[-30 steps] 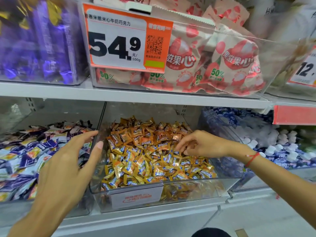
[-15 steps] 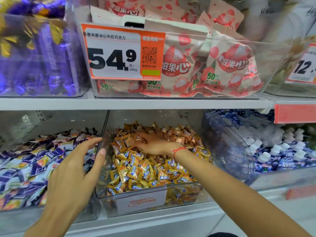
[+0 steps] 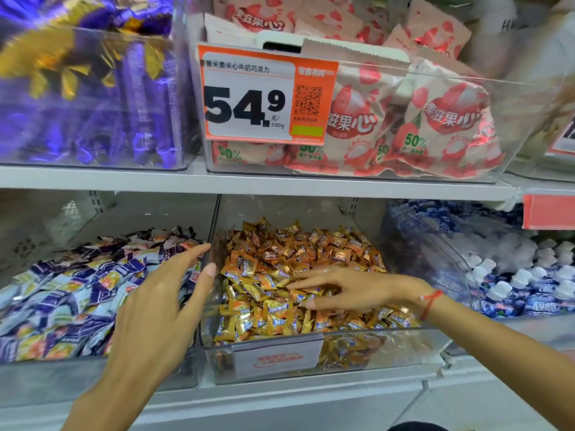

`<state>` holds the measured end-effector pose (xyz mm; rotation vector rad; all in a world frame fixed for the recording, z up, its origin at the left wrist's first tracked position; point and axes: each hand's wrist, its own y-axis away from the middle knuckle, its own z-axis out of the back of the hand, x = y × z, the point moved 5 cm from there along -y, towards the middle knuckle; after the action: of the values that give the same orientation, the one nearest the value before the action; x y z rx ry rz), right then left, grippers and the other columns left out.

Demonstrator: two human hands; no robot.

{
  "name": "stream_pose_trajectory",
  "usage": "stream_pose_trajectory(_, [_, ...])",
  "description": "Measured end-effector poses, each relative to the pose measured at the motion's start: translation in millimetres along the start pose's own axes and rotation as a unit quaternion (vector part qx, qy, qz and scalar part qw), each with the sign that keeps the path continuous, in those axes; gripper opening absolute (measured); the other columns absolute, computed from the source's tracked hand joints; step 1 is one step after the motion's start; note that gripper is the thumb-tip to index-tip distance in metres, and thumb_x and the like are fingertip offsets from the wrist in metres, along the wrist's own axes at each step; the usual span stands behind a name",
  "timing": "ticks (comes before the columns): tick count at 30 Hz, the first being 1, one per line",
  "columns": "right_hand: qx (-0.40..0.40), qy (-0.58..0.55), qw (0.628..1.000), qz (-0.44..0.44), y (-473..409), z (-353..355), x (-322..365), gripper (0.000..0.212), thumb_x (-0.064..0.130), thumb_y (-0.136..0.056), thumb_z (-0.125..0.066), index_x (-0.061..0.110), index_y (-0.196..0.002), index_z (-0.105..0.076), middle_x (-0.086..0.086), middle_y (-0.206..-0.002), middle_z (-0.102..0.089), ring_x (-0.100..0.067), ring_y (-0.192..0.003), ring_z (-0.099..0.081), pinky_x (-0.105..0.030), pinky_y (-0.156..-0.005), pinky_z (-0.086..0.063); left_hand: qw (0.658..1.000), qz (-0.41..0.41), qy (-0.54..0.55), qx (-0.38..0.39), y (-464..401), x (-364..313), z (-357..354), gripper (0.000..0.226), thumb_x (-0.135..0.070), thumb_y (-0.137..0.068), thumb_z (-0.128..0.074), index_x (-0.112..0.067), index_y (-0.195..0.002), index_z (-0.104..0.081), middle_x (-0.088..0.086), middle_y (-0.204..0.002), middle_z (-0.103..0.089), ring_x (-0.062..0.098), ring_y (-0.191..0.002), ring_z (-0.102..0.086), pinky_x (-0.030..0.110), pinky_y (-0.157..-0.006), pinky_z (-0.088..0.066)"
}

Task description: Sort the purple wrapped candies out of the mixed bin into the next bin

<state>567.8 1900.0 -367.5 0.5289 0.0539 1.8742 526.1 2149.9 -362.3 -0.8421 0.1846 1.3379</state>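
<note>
Hands both open and empty, right hand [image 3: 351, 289] spread on orange candies [image 3: 280, 275], left hand [image 3: 155, 306] above bin divider [image 3: 214, 231]

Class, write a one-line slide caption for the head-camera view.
Right hand spreads over orange candies in the middle bin; left hand hovers open beside the mixed bin.

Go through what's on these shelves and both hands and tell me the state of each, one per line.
Left hand: open, raised at the divider, holding nothing.
Right hand: open, fingers spread on the orange candies.
Orange candy bin: nearly full.
Left mixed bin: full of purple, white and orange wrappers.
Price tag: upright, reads 54.9.
</note>
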Motion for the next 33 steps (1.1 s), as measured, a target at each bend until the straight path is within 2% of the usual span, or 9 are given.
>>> stream_pose_trajectory(4, [-0.074, -0.077, 0.994, 0.01, -12.7, 0.6, -43.4, 0.041, 0.029, -0.098, -0.054, 0.031, -0.138, -0.051, 0.003, -0.144, -0.049, -0.017, -0.135, -0.043, -0.033, -0.114, -0.033, 0.999, -0.026, -0.002, -0.036, -2.7, 1.9, 3.5, 0.05, -0.053, -0.098, -0.028, -0.029, -0.132, -0.056, -0.006, -0.129, -0.061, 0.019, -0.116, -0.056, 0.033, -0.085, -0.043])
stream_pose_trajectory(8, [-0.114, -0.008, 0.993, 0.005, -13.1, 14.9, -56.9, 0.058, 0.037, -0.099, -0.048, 0.033, -0.151, -0.022, 0.0, -0.16, -0.02, -0.017, -0.148, -0.016, -0.037, -0.12, -0.018, 0.994, -0.037, -0.094, -0.049, -15.0, 15.3, 5.1, 0.053, -0.043, -0.097, -0.027, -0.015, -0.132, -0.056, 0.004, -0.133, -0.058, 0.023, -0.128, -0.045, 0.046, -0.109, -0.032])
stream_pose_trajectory(12, [-0.029, -0.009, 0.999, -0.025, -36.5, -3.9, -51.7, 0.063, 0.05, -0.1, -0.036, 0.034, -0.153, -0.008, 0.0, -0.162, -0.003, -0.021, -0.15, 0.001, -0.036, -0.12, -0.005, 0.976, 0.02, -0.213, 0.039, -20.1, 39.3, -4.6, 0.069, -0.054, -0.09, -0.016, -0.02, -0.137, -0.053, 0.011, -0.142, -0.05, 0.034, -0.136, -0.037, 0.057, -0.111, -0.023])
stream_pose_trajectory(17, [0.052, 0.042, 0.997, -0.035, -58.2, -25.5, -30.3, 0.055, 0.057, -0.099, -0.029, 0.046, -0.15, -0.012, -0.008, -0.162, -0.002, -0.031, -0.149, -0.002, -0.046, -0.121, -0.009, 0.968, 0.035, -0.222, 0.11, -23.4, 33.5, -9.7, 0.072, -0.053, -0.084, -0.004, -0.035, -0.144, -0.038, 0.0, -0.158, -0.023, 0.024, -0.147, -0.011, 0.049, -0.117, -0.004])
stream_pose_trajectory(19, [0.034, 0.036, 0.998, -0.042, -57.3, -23.9, -26.3, 0.055, 0.055, -0.099, -0.031, 0.043, -0.151, -0.017, -0.008, -0.161, -0.008, -0.029, -0.149, -0.007, -0.045, -0.121, -0.01, 0.97, 0.029, -0.214, 0.108, -22.9, 33.4, -7.9, 0.068, -0.055, -0.089, -0.005, -0.035, -0.145, -0.037, -0.003, -0.158, -0.024, 0.022, -0.147, -0.012, 0.047, -0.117, -0.004])
stream_pose_trajectory(22, [-0.009, 0.037, 0.999, -0.035, -49.6, -18.3, -26.8, 0.055, 0.052, -0.1, -0.032, 0.036, -0.152, -0.023, 0.002, -0.132, -0.051, -0.015, -0.124, -0.047, -0.043, -0.116, -0.025, 0.972, 0.023, -0.209, 0.1, -22.1, 39.0, -5.7, 0.053, -0.052, -0.101, -0.019, -0.031, -0.146, -0.036, -0.005, -0.156, -0.028, 0.018, -0.146, -0.016, 0.045, -0.119, -0.007])
stream_pose_trajectory(24, [-0.043, 0.029, 0.998, -0.039, -44.8, -16.1, -30.1, 0.053, 0.051, -0.099, -0.035, 0.034, -0.149, -0.029, -0.005, -0.131, -0.058, -0.021, -0.12, -0.054, -0.043, -0.11, -0.035, 0.973, 0.018, -0.207, 0.097, -23.1, 40.1, -4.0, 0.053, -0.051, -0.1, -0.024, -0.028, -0.146, -0.039, -0.004, -0.155, -0.031, 0.018, -0.145, -0.02, 0.046, -0.119, -0.01])
stream_pose_trajectory(28, [-0.096, 0.027, 0.994, -0.034, -36.5, -15.9, -20.0, 0.047, 0.044, -0.099, -0.044, 0.034, -0.144, -0.039, -0.012, -0.134, -0.058, -0.028, -0.119, -0.056, -0.043, -0.103, -0.044, 0.972, 0.002, -0.209, 0.106, -22.1, 38.1, -0.8, 0.054, -0.05, -0.1, -0.025, -0.025, -0.146, -0.04, -0.001, -0.154, -0.034, 0.02, -0.144, -0.025, 0.046, -0.118, -0.015])
stream_pose_trajectory(33, [-0.117, 0.043, 0.986, 0.113, -42.0, -12.0, 52.0, 0.05, 0.039, -0.096, -0.054, 0.03, -0.144, -0.042, 0.002, -0.15, -0.042, -0.017, -0.139, -0.036, -0.04, -0.113, -0.031, 0.98, -0.013, -0.18, 0.084, -14.9, 36.3, 3.1, 0.053, -0.047, -0.101, -0.028, -0.024, -0.146, -0.039, -0.002, -0.154, -0.034, 0.018, -0.143, -0.027, 0.04, -0.119, -0.016])
